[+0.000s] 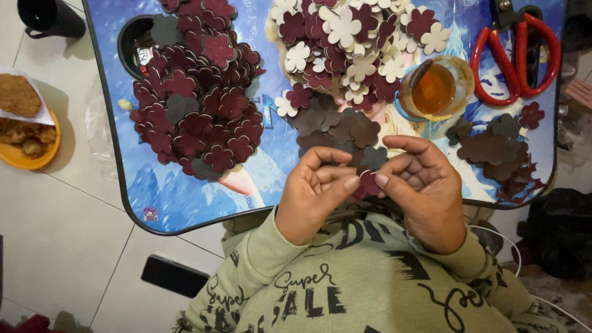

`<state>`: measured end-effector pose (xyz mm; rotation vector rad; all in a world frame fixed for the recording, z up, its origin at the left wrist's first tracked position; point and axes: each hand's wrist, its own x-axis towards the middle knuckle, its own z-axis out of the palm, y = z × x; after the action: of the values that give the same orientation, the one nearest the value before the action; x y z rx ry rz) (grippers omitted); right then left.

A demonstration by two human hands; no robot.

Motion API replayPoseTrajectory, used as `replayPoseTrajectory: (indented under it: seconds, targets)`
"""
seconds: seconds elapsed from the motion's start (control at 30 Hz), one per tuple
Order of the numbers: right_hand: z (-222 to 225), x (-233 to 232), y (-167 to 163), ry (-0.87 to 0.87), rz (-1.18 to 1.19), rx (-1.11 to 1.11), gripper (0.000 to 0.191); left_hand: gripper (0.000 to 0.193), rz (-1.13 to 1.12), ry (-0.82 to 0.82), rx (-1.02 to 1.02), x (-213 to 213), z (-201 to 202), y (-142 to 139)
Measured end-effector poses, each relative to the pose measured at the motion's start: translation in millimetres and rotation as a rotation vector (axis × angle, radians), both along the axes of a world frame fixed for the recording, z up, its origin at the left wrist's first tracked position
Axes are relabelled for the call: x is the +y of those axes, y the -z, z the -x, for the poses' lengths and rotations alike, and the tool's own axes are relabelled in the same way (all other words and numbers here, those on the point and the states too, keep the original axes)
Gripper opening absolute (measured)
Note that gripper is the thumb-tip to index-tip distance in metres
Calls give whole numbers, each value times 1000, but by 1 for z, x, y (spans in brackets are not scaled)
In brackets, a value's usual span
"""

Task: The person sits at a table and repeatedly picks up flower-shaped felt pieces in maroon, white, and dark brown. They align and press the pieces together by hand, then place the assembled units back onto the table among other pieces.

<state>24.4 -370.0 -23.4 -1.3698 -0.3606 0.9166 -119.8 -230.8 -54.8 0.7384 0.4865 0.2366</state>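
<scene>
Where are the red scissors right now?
In the head view, the red scissors lie at the top right corner of the blue tray table, just right of the small bowl of amber liquid and above a pile of brown flower cutouts.

A small lap table with a blue cartoon-printed top is bearing a heap of maroon flower cutouts, a mixed cream-and-maroon heap, brown cutouts, a glue dish and red scissors; the tiled floor is carrying an orange plate, a black mug and a phone
</scene>
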Motion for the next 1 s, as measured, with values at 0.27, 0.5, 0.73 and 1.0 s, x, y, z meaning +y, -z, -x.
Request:
replayPoseTrajectory:
  seconds: [0.27,0.5,0.73,1.0]
  targets:
    - [1,1,1,-6,18,-26,48,46,-48,0,104,0,-4,-11]
    - [1,0,3,-20,34,-38,50,43,-40,-26,126,-1,-5,-11]
    - [-2,-2,0,44,-11,-39,51,45,-17,-57,142,0,-5,-11]
    - [0,0,-3,-64,-2,13,59,46,-21,-50,139,-1,-5,-11]
